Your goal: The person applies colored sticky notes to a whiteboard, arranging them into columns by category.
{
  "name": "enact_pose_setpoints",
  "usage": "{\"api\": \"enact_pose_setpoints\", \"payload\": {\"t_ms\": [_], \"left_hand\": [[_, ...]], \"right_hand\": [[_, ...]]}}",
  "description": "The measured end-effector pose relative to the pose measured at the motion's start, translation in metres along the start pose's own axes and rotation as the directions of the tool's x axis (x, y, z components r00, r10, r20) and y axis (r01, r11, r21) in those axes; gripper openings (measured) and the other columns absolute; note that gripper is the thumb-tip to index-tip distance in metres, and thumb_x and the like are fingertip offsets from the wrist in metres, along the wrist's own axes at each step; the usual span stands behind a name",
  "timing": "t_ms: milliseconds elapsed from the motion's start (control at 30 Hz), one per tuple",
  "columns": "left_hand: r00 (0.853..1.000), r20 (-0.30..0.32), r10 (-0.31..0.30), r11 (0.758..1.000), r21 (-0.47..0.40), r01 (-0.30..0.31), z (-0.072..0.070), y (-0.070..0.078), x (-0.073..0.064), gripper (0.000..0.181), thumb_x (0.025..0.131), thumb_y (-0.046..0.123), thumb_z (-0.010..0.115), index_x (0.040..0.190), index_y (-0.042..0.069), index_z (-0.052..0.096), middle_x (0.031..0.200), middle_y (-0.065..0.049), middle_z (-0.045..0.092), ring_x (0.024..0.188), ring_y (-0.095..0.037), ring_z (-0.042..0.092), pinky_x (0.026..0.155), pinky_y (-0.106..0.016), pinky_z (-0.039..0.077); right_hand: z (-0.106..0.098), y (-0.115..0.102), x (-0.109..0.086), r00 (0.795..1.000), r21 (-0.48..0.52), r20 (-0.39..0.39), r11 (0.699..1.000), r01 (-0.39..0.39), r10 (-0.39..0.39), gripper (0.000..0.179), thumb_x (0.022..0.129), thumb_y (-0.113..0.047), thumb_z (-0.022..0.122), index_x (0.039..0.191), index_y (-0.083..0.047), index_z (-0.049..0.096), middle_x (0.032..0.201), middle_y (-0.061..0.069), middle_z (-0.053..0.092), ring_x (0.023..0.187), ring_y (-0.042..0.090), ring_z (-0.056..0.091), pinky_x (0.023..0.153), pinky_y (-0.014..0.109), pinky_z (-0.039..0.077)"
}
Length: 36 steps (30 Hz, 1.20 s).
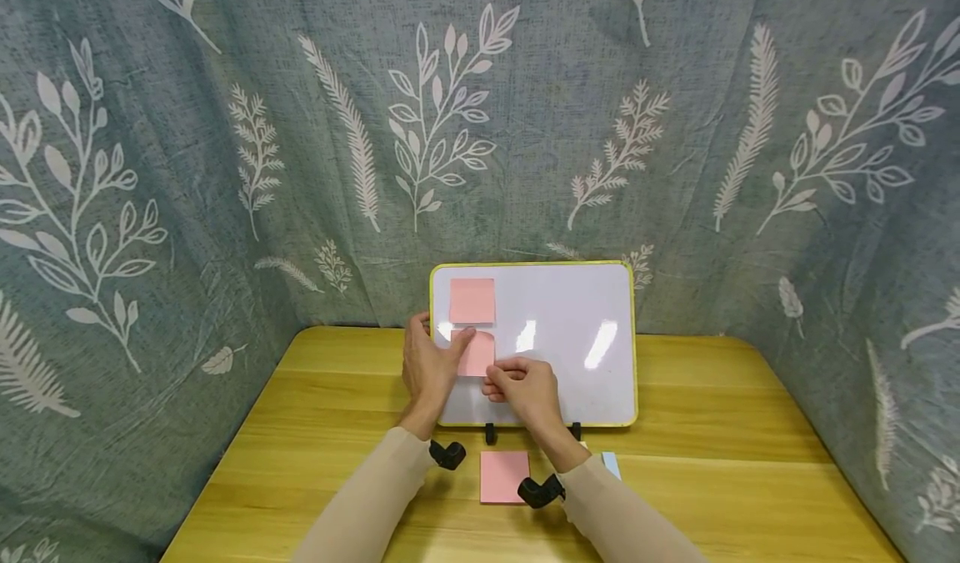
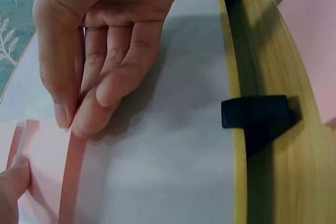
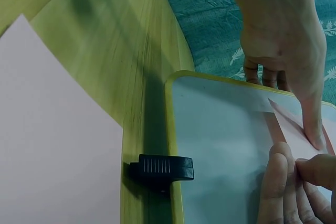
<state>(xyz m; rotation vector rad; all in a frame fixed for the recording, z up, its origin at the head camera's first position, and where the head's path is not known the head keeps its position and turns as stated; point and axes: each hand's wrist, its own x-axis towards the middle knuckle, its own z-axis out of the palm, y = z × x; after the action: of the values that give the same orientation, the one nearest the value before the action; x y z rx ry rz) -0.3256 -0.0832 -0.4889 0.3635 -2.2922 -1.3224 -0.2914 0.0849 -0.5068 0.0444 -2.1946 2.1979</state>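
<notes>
A small whiteboard [image 1: 570,321] with a yellow frame leans upright at the back of the table. Two pink sticky notes are on its left side: an upper sticky note [image 1: 472,300] and, just beneath it, a lower sticky note [image 1: 478,356]. My left hand [image 1: 430,371] grips the board's left edge, fingers behind it, thumb pressing the lower note near its top. With thumb and fingertips, my right hand [image 1: 529,386] pinches that note's lower right corner. In the right wrist view, the lower note [image 3: 294,129] stands partly lifted off the board.
A pink sticky-note pad [image 1: 504,475] lies on the wooden table [image 1: 337,463] before the board. Black feet, including the left foot [image 1: 491,434], support the board. A light blue strip [image 1: 611,464] is partly hidden by the right forearm. A patterned curtain [image 1: 525,129] surrounds the table.
</notes>
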Motion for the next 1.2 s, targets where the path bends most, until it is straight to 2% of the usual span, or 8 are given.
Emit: {"api": "enact_pose_setpoints", "payload": {"t_ms": [300, 433, 467, 567, 767, 933, 1067, 1200], "left_hand": [[1.0, -0.021, 0.006, 0.999, 0.037, -0.005, 0.007, 0.007, -0.003, 0.105, 0.084, 0.066, 0.101, 0.16, 0.012, 0.052, 0.145, -0.013, 0.066, 0.109, -0.046, 0.074, 0.094, -0.061, 0.061], [0.996, -0.075, 0.039, 0.999, 0.019, -0.038, 0.014, 0.007, -0.005, 0.113, 0.077, 0.066, 0.106, 0.158, 0.008, 0.052, 0.144, -0.017, 0.065, 0.109, -0.049, 0.071, 0.099, -0.065, 0.057], [0.993, -0.105, 0.056, 0.998, 0.017, -0.054, 0.021, 0.0, -0.003, 0.117, 0.074, 0.072, 0.105, 0.157, 0.009, 0.052, 0.144, -0.016, 0.064, 0.11, -0.048, 0.071, 0.101, -0.064, 0.055], [0.989, -0.129, 0.07, 0.998, 0.007, -0.07, 0.026, 0.0, -0.004, 0.123, 0.069, 0.073, 0.107, 0.157, 0.006, 0.051, 0.146, -0.02, 0.063, 0.12, -0.048, 0.069, 0.106, -0.066, 0.051], [0.997, -0.078, 0.011, 1.0, 0.016, -0.01, 0.024, 0.008, -0.006, 0.128, 0.07, 0.059, 0.111, 0.164, 0.004, 0.045, 0.155, -0.025, 0.058, 0.136, -0.049, 0.064, 0.115, -0.066, 0.046], [0.999, -0.049, -0.007, 1.0, 0.025, 0.008, 0.02, 0.008, -0.006, 0.118, 0.079, 0.059, 0.108, 0.164, 0.006, 0.046, 0.151, -0.024, 0.06, 0.128, -0.049, 0.067, 0.112, -0.064, 0.049], [0.999, -0.041, -0.019, 1.0, 0.001, 0.019, 0.013, 0.007, -0.004, 0.098, 0.089, 0.053, 0.103, 0.161, 0.01, 0.052, 0.147, -0.022, 0.065, 0.119, -0.051, 0.072, 0.105, -0.065, 0.055], [0.999, -0.035, -0.009, 0.999, -0.031, 0.008, 0.007, 0.006, -0.001, 0.076, 0.099, 0.041, 0.096, 0.156, 0.01, 0.058, 0.145, -0.019, 0.069, 0.122, -0.048, 0.073, 0.1, -0.065, 0.058]], "right_hand": [[0.0, 0.0, 0.001, 1.0, 0.001, -0.013, 1.0, 0.005, -0.005, 0.015, 0.107, -0.005, 0.085, 0.115, 0.008, 0.085, 0.098, 0.026, 0.087, 0.077, 0.019, 0.088, 0.071, 0.031, 0.072], [0.0, 0.001, 0.002, 1.0, -0.003, -0.009, 1.0, 0.008, -0.008, 0.015, 0.107, -0.005, 0.085, 0.115, 0.008, 0.085, 0.096, 0.026, 0.087, 0.076, 0.018, 0.087, 0.071, 0.031, 0.072], [0.0, 0.002, 0.002, 1.0, -0.005, -0.008, 1.0, 0.011, -0.011, 0.015, 0.107, -0.006, 0.084, 0.115, 0.008, 0.085, 0.096, 0.026, 0.087, 0.076, 0.018, 0.087, 0.071, 0.031, 0.072], [0.0, 0.003, 0.002, 1.0, -0.009, -0.012, 1.0, 0.014, -0.014, 0.015, 0.107, -0.005, 0.084, 0.115, 0.007, 0.085, 0.096, 0.024, 0.088, 0.076, 0.017, 0.087, 0.071, 0.031, 0.072], [0.002, 0.007, 0.002, 1.0, -0.018, -0.014, 1.0, 0.011, -0.011, 0.013, 0.107, -0.006, 0.084, 0.113, 0.005, 0.086, 0.094, 0.021, 0.088, 0.076, 0.017, 0.087, 0.072, 0.031, 0.072], [0.003, 0.007, 0.001, 1.0, -0.029, -0.011, 0.999, 0.015, -0.015, 0.015, 0.108, -0.007, 0.083, 0.114, 0.007, 0.085, 0.094, 0.022, 0.088, 0.076, 0.018, 0.087, 0.071, 0.031, 0.072], [0.001, 0.007, -0.002, 1.0, -0.041, -0.006, 0.999, 0.008, -0.009, 0.015, 0.108, -0.008, 0.083, 0.113, 0.006, 0.086, 0.095, 0.021, 0.088, 0.077, 0.018, 0.087, 0.071, 0.031, 0.072], [-0.004, 0.007, -0.004, 1.0, -0.06, 0.0, 0.998, 0.001, -0.001, 0.014, 0.109, -0.01, 0.084, 0.112, 0.003, 0.087, 0.096, 0.02, 0.088, 0.078, 0.02, 0.088, 0.071, 0.031, 0.072]]}}
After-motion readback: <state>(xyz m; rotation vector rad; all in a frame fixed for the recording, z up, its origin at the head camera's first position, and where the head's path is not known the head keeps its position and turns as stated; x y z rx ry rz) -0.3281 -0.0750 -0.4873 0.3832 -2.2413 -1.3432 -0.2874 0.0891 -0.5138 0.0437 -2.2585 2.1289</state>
